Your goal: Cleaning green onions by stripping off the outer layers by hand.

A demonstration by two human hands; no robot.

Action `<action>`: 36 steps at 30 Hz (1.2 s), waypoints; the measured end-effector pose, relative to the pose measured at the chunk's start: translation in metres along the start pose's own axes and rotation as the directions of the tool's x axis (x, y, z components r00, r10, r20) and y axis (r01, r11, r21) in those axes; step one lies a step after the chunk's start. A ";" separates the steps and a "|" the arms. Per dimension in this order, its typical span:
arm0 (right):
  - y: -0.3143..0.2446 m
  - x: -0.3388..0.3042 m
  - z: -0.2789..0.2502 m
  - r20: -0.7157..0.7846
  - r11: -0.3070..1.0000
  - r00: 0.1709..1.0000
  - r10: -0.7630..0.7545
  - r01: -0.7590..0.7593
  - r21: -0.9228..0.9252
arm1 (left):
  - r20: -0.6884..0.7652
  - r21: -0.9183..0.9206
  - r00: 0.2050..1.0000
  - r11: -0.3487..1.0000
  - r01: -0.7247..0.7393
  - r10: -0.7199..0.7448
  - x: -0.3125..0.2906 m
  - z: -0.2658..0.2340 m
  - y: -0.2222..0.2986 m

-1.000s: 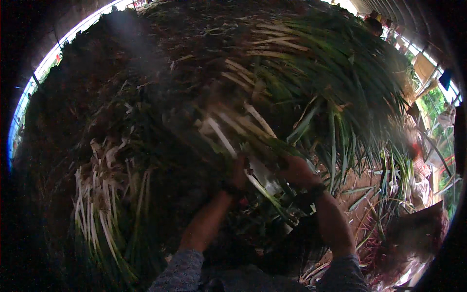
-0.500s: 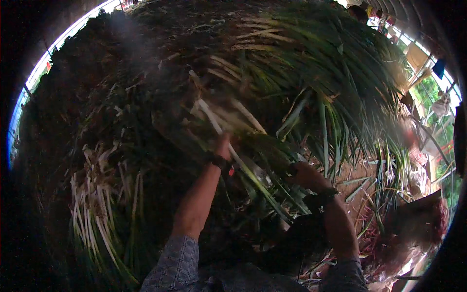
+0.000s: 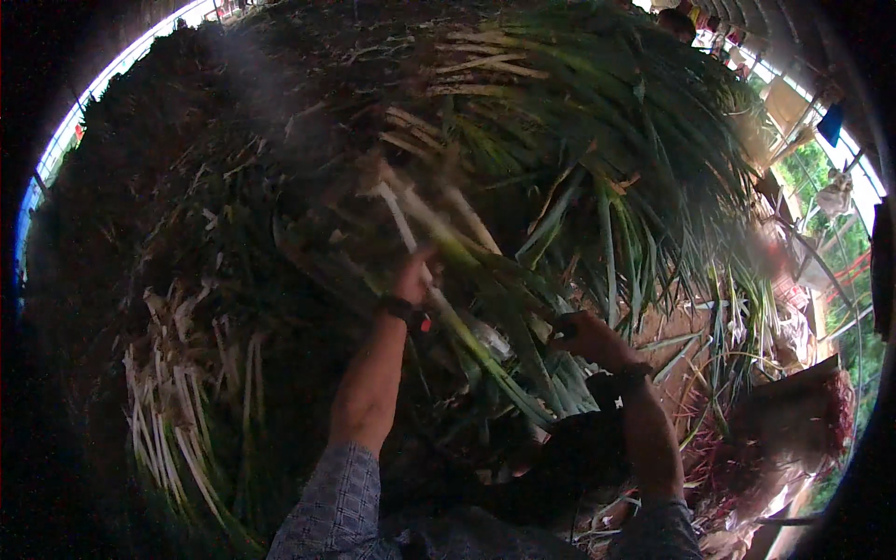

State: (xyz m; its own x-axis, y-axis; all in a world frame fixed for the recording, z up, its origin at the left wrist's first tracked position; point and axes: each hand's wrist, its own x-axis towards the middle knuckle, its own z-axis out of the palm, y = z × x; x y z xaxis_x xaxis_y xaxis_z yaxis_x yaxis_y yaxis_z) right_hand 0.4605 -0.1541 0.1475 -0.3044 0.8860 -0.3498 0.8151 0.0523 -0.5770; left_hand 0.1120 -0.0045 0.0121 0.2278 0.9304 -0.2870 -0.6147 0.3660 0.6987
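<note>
Left hand (image 3: 411, 277) pinching pale-stalked leek (image 3: 464, 334), centre, leaves toward near right. Right hand (image 3: 590, 338) at green leaves (image 3: 532, 362); grip can't be told. Near right: brown box-like thing (image 3: 779, 415), contents unclear.

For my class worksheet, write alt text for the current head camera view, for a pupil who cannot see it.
A person's bare left hand holds a long, slim white-and-green leafy stalk, while the bare right hand is at long, dark-green leaves. Beyond spreads a large heap of green-leaved stalks; a white-stalked bunch lies at lower left.
</note>
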 end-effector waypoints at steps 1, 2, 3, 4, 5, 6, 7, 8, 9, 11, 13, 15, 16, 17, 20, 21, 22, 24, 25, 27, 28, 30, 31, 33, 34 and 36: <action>-0.009 -0.002 -0.004 0.048 0.999 0.998 0.044 -0.044 0.002 | -0.021 0.017 1.000 1.000 0.006 -0.006 -0.006 0.003 0.003; -0.017 -0.005 -0.005 0.045 0.997 0.997 0.056 -0.059 0.050 | -0.042 0.031 0.999 0.999 0.014 -0.013 -0.011 0.009 0.003; -0.025 -0.008 -0.005 0.042 0.993 0.997 0.069 -0.073 0.097 | -0.063 0.044 0.998 0.999 0.022 -0.019 -0.017 0.015 0.001; -0.030 -0.011 -0.008 0.031 0.986 0.996 0.086 -0.090 0.141 | -0.092 0.072 0.995 0.997 -0.039 0.045 -0.026 0.026 -0.003; -0.022 -0.008 -0.005 -0.016 0.998 1.000 -0.002 0.003 0.067 | -0.092 0.150 0.989 0.984 -0.100 0.114 -0.024 0.026 -0.004; -0.008 -0.001 0.002 -0.056 0.996 0.994 -0.093 0.093 -0.011 | -0.086 0.227 0.979 0.961 -0.159 0.182 -0.021 0.027 -0.004; 0.005 0.000 0.008 -0.086 0.982 0.981 -0.175 0.167 -0.087 | -0.094 0.264 0.978 0.952 -0.156 0.186 -0.021 0.032 -0.007; 0.004 -0.004 0.012 -0.097 0.976 0.973 -0.211 0.204 -0.073 | -0.107 0.303 0.976 0.941 -0.150 0.190 -0.027 0.040 -0.006; 0.003 -0.008 0.016 -0.109 0.969 0.964 -0.244 0.238 -0.060 | -0.137 0.303 0.981 0.948 -0.094 0.141 -0.033 0.047 -0.005; -0.004 -0.012 0.021 -0.160 0.970 0.959 -0.235 0.220 -0.104 | -0.137 0.245 0.987 0.968 -0.051 0.087 -0.039 0.048 -0.003; -0.013 -0.015 0.025 -0.246 0.973 0.959 -0.142 0.090 -0.211 | -0.090 0.184 0.992 0.981 -0.067 0.084 -0.036 0.035 -0.011; -0.029 -0.008 0.031 -0.220 0.970 0.964 -0.147 0.097 -0.222 | -0.114 0.251 0.984 0.963 -0.103 0.135 -0.024 -0.005 -0.016; -0.026 -0.011 0.032 -0.219 0.971 0.968 -0.124 0.073 -0.227 | -0.116 0.310 0.982 0.945 -0.105 0.147 -0.022 -0.002 -0.018; -0.024 -0.013 0.032 -0.199 0.968 0.973 -0.120 0.070 -0.242 | -0.148 0.322 0.986 0.946 -0.030 0.082 -0.021 0.001 -0.020; -0.024 -0.015 0.031 -0.173 0.967 0.976 -0.130 0.086 -0.241 | 0.043 0.358 0.993 0.927 -0.116 0.108 -0.023 -0.001 -0.024; -0.025 -0.012 0.029 -0.188 0.972 0.972 -0.141 0.099 -0.214 | 0.302 0.313 0.921 0.887 -0.340 0.247 -0.033 -0.009 -0.026; -0.023 -0.014 0.028 -0.209 0.978 0.968 -0.137 0.098 -0.185 | 0.330 0.196 0.912 0.927 -0.320 0.245 -0.037 -0.003 -0.026; -0.018 -0.028 0.028 -0.292 0.985 0.941 -0.171 0.153 -0.082 | 0.211 -0.104 0.976 0.994 -0.025 0.047 -0.051 0.039 -0.015; -0.025 -0.027 0.029 -0.326 0.976 0.921 -0.214 0.215 -0.035 | 0.146 -0.018 0.989 0.999 -0.034 0.036 -0.058 0.038 -0.007; -0.035 -0.011 0.028 -0.253 0.975 0.943 -0.218 0.201 -0.091 | 0.143 0.424 0.970 0.873 -0.240 0.197 -0.061 0.007 -0.006; -0.034 -0.003 0.030 -0.217 0.975 0.954 -0.209 0.186 -0.120 | 0.153 0.488 0.943 0.807 -0.333 0.296 -0.061 0.002 -0.009; -0.010 0.004 0.038 -0.286 0.961 0.921 -0.265 0.228 -0.157 | 0.072 0.361 0.900 0.830 -0.426 0.431 -0.060 0.028 -0.023; 0.000 0.004 0.041 -0.319 0.954 0.902 -0.290 0.245 -0.173 | 0.043 0.272 0.889 0.851 -0.449 0.455 -0.063 0.040 -0.026; -0.010 -0.001 0.037 -0.252 0.948 0.920 -0.301 0.259 -0.187 | 0.051 0.207 0.852 0.829 -0.519 0.521 -0.074 0.048 -0.025; -0.015 -0.002 0.035 -0.217 0.943 0.926 -0.309 0.269 -0.194 | 0.021 0.130 0.882 0.874 -0.469 0.470 -0.075 0.048 -0.023; -0.019 0.002 0.032 -0.233 0.964 0.941 -0.247 0.214 -0.158 | -0.084 -0.146 0.965 0.955 -0.259 0.249 -0.069 0.051 -0.016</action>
State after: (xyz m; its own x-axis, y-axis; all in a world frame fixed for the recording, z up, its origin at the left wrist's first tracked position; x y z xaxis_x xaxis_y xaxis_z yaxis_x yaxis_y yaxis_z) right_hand 0.4284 -0.1676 0.1343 -0.3730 0.9277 -0.0151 0.7984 0.3126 -0.5147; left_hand 0.1447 -0.0739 0.0540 0.0033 0.9875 -0.1577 -0.7564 0.1056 0.6455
